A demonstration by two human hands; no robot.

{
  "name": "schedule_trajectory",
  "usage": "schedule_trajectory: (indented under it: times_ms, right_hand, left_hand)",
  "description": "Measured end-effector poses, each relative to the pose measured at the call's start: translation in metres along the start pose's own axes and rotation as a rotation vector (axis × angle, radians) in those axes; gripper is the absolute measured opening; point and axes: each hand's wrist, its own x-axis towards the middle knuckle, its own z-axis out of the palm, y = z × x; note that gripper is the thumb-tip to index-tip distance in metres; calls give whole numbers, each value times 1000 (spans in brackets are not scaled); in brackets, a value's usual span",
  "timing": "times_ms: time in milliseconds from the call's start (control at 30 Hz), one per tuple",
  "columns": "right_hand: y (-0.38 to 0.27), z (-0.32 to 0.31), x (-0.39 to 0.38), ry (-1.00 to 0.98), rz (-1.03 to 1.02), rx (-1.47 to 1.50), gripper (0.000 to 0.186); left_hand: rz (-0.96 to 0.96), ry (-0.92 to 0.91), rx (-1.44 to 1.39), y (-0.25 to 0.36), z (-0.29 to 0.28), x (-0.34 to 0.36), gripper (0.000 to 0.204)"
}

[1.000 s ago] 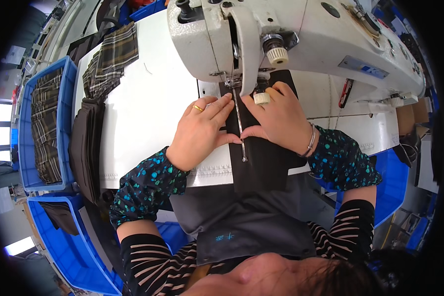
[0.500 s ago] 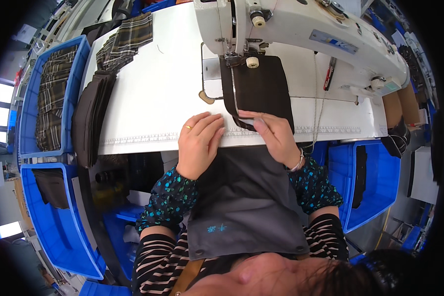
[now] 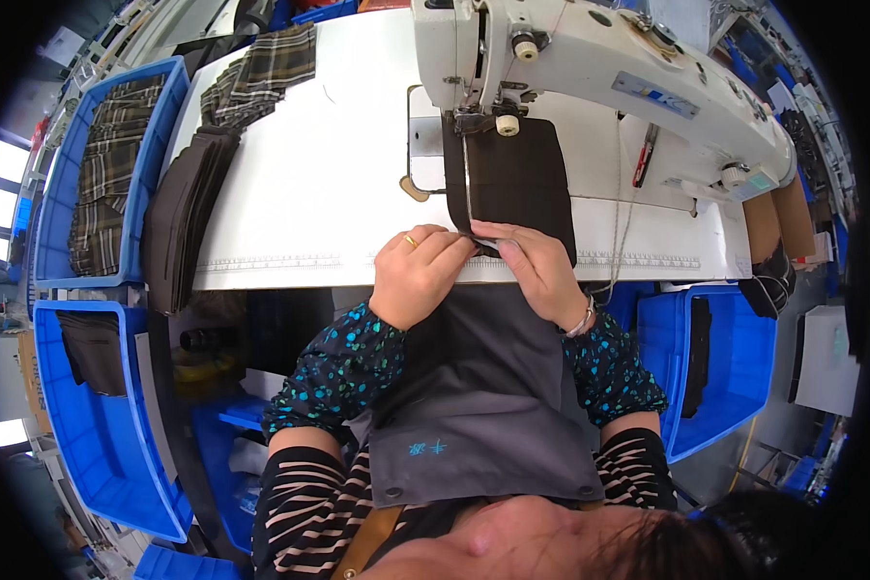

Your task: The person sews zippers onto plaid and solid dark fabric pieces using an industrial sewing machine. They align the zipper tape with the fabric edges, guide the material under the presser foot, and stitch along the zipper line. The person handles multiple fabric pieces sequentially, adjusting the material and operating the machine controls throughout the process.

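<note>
Dark fabric piece (image 3: 512, 179): flat on white sewing table (image 3: 309, 193), far end under presser foot of white sewing machine (image 3: 599, 77), near end at table's front edge, 12 o'clock from both hands.
Left hand (image 3: 418, 275): at front edge, fingers bent onto fabric's near left corner, pinching it; gold ring on one finger.
Right hand (image 3: 536, 271): touching left hand at 3 o'clock, fingers curled over fabric's near edge, pressing or gripping, probably a pinch, fingertips partly hidden.
Open room: bare tabletop at 9 to 11 o'clock of hands, up to stack of dark cut pieces (image 3: 179, 217) hanging over left edge; little room at 12, machine head close.
Hidden: needle area shadowed; fabric's near edge covered by fingers.
Surroundings: plaid pieces (image 3: 261, 72) at 11 o'clock; blue bins (image 3: 97, 174) at 9 o'clock and (image 3: 715, 377) at 4 o'clock; grey apron (image 3: 474, 396) at 6 o'clock.
</note>
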Motion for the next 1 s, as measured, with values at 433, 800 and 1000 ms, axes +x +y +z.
schedule_trajectory:
  times_ms: [433, 800, 1000]
  right_hand:
    - [-5, -5, -1, -29, 13, 6, 39]
    - [-6, -9, -3, -42, 156, 82, 48]
    - [-7, -20, 0, -160, -117, -326, 49]
  left_hand:
    - [7, 11, -10, -5, -3, -2, 24]
    - [-116, 120, -98, -6, 5, -10, 24]
    - [-100, 48, -43, -9, 1, -16, 29]
